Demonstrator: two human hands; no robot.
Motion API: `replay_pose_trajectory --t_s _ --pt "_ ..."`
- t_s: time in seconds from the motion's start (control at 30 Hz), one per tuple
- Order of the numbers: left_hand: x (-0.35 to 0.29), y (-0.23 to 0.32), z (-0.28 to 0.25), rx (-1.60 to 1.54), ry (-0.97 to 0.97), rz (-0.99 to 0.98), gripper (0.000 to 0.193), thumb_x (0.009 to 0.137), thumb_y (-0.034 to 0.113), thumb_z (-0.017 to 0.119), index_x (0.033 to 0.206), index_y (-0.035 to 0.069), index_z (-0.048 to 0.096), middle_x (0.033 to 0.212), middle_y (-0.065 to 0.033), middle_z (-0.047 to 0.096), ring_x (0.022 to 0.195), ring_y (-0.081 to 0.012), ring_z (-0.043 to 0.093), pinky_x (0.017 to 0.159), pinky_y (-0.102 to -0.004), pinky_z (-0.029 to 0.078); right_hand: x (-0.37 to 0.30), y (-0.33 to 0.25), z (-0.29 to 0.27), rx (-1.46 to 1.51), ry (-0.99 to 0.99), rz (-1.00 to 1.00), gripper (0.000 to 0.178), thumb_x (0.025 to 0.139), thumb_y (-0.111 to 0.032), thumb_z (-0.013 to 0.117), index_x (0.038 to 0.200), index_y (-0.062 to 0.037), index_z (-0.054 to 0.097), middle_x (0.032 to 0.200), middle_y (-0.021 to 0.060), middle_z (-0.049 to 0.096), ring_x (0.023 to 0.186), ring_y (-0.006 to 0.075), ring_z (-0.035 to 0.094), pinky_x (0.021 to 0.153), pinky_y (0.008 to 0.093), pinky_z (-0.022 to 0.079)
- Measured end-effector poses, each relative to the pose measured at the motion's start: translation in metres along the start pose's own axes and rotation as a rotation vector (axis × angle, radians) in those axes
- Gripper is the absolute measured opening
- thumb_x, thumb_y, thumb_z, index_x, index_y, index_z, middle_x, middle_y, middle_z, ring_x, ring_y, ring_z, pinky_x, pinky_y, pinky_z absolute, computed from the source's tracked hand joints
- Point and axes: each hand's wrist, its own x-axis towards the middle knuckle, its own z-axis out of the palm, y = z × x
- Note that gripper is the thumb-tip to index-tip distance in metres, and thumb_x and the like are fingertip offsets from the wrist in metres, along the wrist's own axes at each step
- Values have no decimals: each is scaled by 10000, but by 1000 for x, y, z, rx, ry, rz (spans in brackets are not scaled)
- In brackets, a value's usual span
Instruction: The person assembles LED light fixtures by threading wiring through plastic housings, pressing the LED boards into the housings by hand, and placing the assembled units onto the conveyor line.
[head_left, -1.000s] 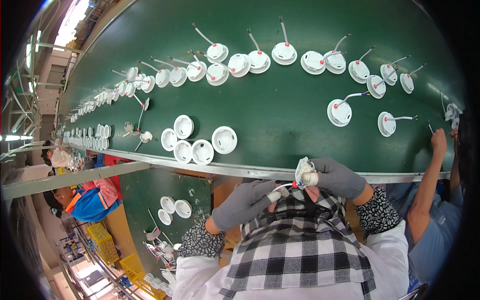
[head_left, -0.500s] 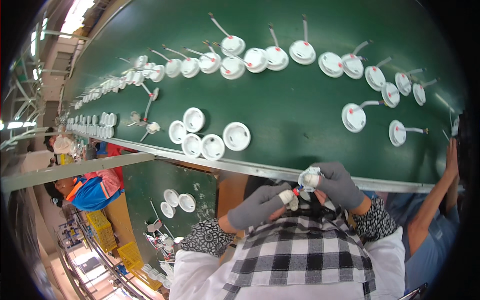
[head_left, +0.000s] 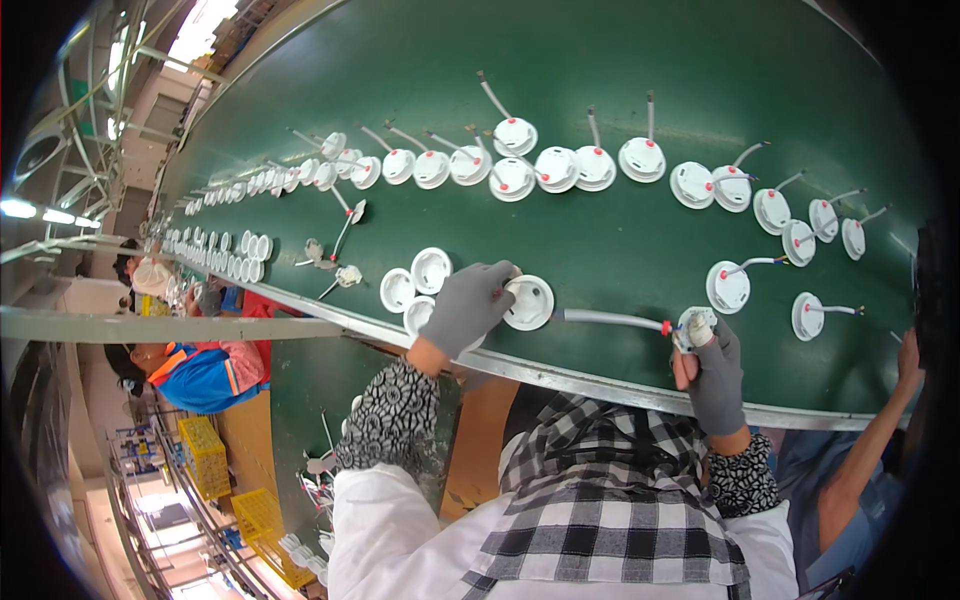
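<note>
My left hand (head_left: 468,308), in a grey glove with bare fingertips, reaches over the near part of the green bench and pinches the rim of a white round housing (head_left: 533,306), its hollow side up. Near the front edge, my right hand (head_left: 718,375), gloved the same way, holds a small white fitting with a cable (head_left: 610,317). That grey cable points left towards the housing, with a red ring where it meets the fitting. Beside my left hand sit more hollow white housings (head_left: 432,271), one partly covered by the hand.
A long row of white discs with cables (head_left: 557,169) crosses the green bench (head_left: 600,235). Loose cabled fittings (head_left: 347,275) lie at left. A metal rail (head_left: 560,378) edges the bench. Another person's arm (head_left: 850,450) is at right; a person in blue (head_left: 205,377) is at far left.
My hands have moved apart. The left has gone left onto a white housing and taken its rim. The right has moved right with the fitting, whose cable now shows. The view has shifted slightly.
</note>
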Motion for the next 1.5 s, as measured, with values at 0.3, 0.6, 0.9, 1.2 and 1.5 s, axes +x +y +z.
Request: replay_pose_trajectory --t_s 0.3,0.6,0.9,1.2,1.5 --pt "-34 133 48 -1284 75 -430 234 871 103 568 1082 8 536 808 -22 609 735 -54 547 640 -214 446 2 17 26 -704 -121 -1238 230 702 -59 735 919 -56 658 811 84 622 712 272 597 634 340 490" --pt "-58 137 35 -1363 -410 -175 916 704 164 836 1426 14 291 1292 -76 483 1213 -170 477 1030 -307 390 -9 11 9 194 -210 -240 325 779 -71 700 1078 -11 591 931 50 664 805 93 621 710 249 517" --pt "-57 142 21 -1035 -452 -198 805 623 169 878 1275 37 425 1185 -40 531 1117 -117 506 979 -298 426 -13 1 21 113 -363 -125 230 750 -129 741 916 -23 621 850 28 664 744 77 572 696 253 474" --pt "-70 129 14 -562 -138 -15 773 607 279 877 1261 58 528 1131 -106 607 1068 -276 582 924 -376 468 -14 -7 43 189 -193 -503 158 823 -159 679 887 -34 606 569 13 536 610 113 485 606 239 411" --pt "-81 104 25 -320 465 -273 783 610 263 888 1242 45 481 1097 -116 571 1005 -259 576 811 -352 511 -56 -25 9 -215 -191 -464 186 864 -174 643 846 -4 567 634 70 572 540 142 501 528 261 411"
